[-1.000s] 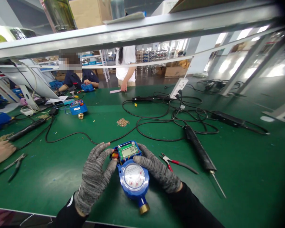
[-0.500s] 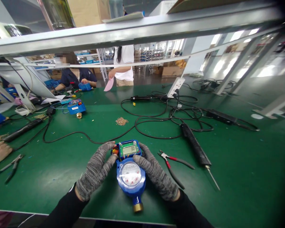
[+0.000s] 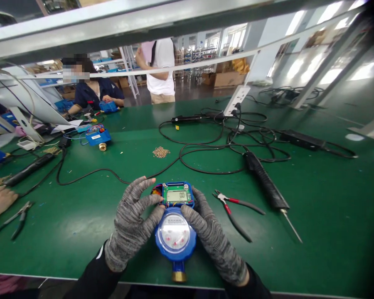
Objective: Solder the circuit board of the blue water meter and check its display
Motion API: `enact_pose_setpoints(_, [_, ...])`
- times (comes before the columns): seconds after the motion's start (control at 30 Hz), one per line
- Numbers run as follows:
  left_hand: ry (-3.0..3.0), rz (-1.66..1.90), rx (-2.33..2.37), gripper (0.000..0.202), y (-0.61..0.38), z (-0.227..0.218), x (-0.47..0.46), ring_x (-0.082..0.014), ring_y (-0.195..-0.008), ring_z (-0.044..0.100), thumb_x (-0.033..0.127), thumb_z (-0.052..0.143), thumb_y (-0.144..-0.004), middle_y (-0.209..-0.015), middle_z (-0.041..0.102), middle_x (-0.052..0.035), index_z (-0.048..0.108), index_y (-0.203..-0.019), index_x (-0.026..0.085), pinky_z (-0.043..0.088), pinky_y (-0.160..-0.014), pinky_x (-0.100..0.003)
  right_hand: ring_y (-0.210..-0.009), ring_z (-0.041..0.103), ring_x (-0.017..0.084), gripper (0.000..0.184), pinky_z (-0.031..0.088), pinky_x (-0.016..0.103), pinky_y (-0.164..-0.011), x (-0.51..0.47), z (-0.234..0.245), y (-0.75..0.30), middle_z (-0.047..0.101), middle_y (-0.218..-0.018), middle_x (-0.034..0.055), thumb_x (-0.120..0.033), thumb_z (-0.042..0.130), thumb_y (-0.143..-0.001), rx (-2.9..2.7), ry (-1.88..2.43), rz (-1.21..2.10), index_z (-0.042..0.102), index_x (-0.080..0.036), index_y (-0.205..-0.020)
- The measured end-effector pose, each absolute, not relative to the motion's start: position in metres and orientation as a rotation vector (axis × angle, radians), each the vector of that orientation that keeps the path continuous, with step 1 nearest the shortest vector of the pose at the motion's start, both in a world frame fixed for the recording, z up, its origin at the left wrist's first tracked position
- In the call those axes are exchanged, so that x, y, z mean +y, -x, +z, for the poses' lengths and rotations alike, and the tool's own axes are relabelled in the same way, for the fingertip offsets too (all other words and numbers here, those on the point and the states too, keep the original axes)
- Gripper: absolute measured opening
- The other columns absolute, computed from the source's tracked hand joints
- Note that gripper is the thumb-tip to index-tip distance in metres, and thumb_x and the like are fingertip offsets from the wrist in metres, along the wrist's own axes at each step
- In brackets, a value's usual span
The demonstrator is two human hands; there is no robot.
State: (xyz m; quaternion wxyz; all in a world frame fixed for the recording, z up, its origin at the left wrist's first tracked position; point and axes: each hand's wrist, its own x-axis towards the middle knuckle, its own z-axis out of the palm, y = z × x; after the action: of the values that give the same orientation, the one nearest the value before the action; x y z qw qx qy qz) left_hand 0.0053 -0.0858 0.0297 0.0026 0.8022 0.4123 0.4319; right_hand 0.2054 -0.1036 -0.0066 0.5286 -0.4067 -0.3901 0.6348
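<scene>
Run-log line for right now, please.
left hand: spread, at blue meter's left side | right hand: gripping its right side | red-handled pliers: unheld | black screwdriver: unheld

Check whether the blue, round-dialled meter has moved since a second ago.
Yes: against the pile of small copper-coloured pieces, the meter has swung its cylindrical brass end leftward in view.

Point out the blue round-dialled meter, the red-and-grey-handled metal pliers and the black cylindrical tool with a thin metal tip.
Blue meter (image 3: 175, 233), head view: dial face.
Metal pliers (image 3: 227, 209), head view: red handle section.
Black tool (image 3: 267, 182), head view: middle of body.
</scene>
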Motion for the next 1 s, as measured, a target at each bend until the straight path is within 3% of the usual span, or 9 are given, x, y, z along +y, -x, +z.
enact_pose_setpoints(0.4, [-2.563,1.107,0.996,0.012,-0.018,0.044,-0.063,-0.0312,-0.136,0.048,0.011,0.068,-0.084,-0.135,0.061,-0.0121,0.068,-0.093,0.019,0.046,-0.108,-0.057,-0.123,0.060,0.029,0.066,0.045,0.051,-0.108,-0.103,-0.012,-0.208,0.058,-0.139,0.0134,-0.047,0.065,-0.088,-1.018,0.996,1.495,0.036,-0.022,-0.142])
enact_pose_setpoints(0.47, [-2.598,1.073,0.982,0.014,-0.016,0.045,-0.062,-0.0319,-0.136,0.047,0.010,0.069,-0.083,-0.135,0.061,-0.0120,0.067,-0.094,0.019,0.045,-0.108,-0.058,-0.123,0.060,0.030,0.064,0.046,0.055,-0.106,-0.104,-0.010,-0.212,0.058,-0.139,0.0136,-0.046,0.062,-0.090,-1.199,1.160,1.287,0.037,-0.024,-0.144])
enact_pose_setpoints(0.57, [-2.642,1.042,0.957,0.017,-0.015,0.044,-0.063,-0.0315,-0.136,0.047,0.010,0.069,-0.083,-0.134,0.061,-0.0117,0.065,-0.097,0.019,0.044,-0.110,-0.059,-0.129,0.052,0.036,0.064,0.040,0.064,-0.108,-0.104,0.000,-0.223,0.055,-0.141,0.0147,-0.041,0.067,-0.085,-1.571,1.391,0.575,0.045,-0.025,-0.143])
enact_pose_setpoints(0.67, [-2.492,1.060,0.955,0.018,-0.018,0.041,-0.066,-0.0254,-0.130,0.054,0.009,0.067,-0.086,-0.136,0.059,-0.0110,0.064,-0.101,0.020,0.049,-0.108,-0.049,-0.134,0.045,0.038,0.061,0.039,0.065,-0.108,-0.099,0.013,-0.233,0.048,-0.146,0.0143,-0.035,0.069,-0.082,-1.839,1.316,0.205,0.051,-0.026,-0.139])
enact_pose_setpoints(0.77, [-2.281,1.063,0.973,0.018,-0.018,0.036,-0.068,-0.0219,-0.125,0.058,0.009,0.066,-0.087,-0.139,0.056,-0.0093,0.065,-0.100,0.022,0.054,-0.103,-0.042,-0.138,0.044,0.033,0.059,0.043,0.058,-0.111,-0.090,0.017,-0.239,0.046,-0.151,0.0117,-0.031,0.065,-0.087,-1.997,1.176,0.409,0.046,-0.027,-0.143])
enact_pose_setpoints(1.0, [-2.321,0.959,0.819,0.026,-0.001,0.035,-0.059,-0.0259,-0.131,0.054,0.012,0.065,-0.089,-0.145,0.051,-0.0096,0.067,-0.111,0.025,0.052,-0.106,-0.046,-0.139,0.045,0.028,0.060,0.042,0.050,-0.115,-0.081,0.006,-0.239,0.049,-0.151,0.0067,-0.029,0.067,-0.087,-1.946,1.113,0.635,0.045,-0.030,-0.143])
